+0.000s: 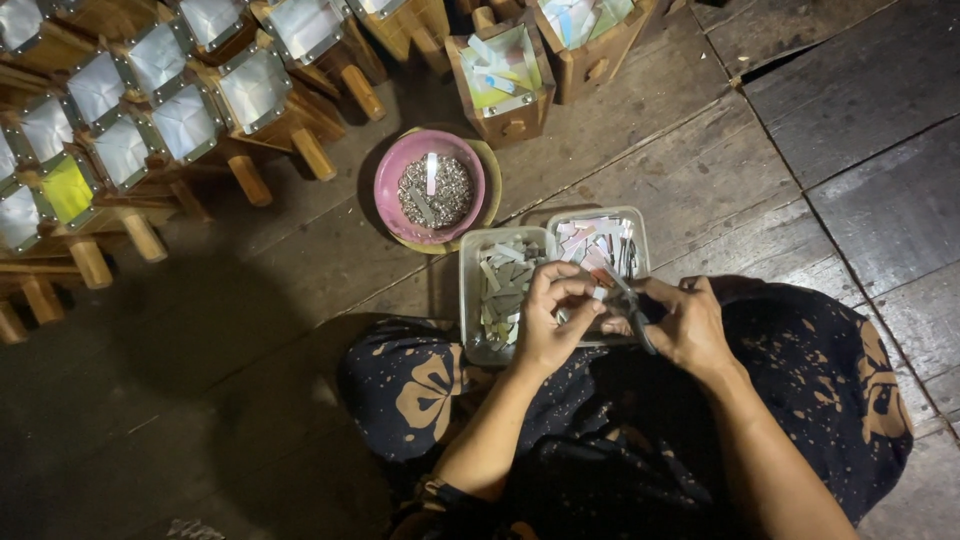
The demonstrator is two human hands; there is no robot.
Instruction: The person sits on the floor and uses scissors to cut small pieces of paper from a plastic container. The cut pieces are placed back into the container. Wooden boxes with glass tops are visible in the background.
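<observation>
Dark wooden plank floor at centre frame: left hand pinches a small pale paper strip, right hand grips dark scissors just right of it, above two clear plastic trays.

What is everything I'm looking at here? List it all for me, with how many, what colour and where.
pink bowl: one, pink, on the floor ahead of the trays, holding small silvery bits
yellow plate: one, under the pink bowl
left tray: one, pale plastic, by the knees, full of grey strips
right tray: one, pale plastic, beside the first, with pinkish and white strips
scissors: one pair, dark, in the right hand
wooden-handled pieces: many, tan wood with silver-framed pale faces, top left
wooden boxes: at least two, brown, top centre, holding coloured paper
plank floor: dark wood
patterned cloth: dark with tan flowers, over the lap
left hand: pinching a small strip
right hand: gripping the scissors
</observation>
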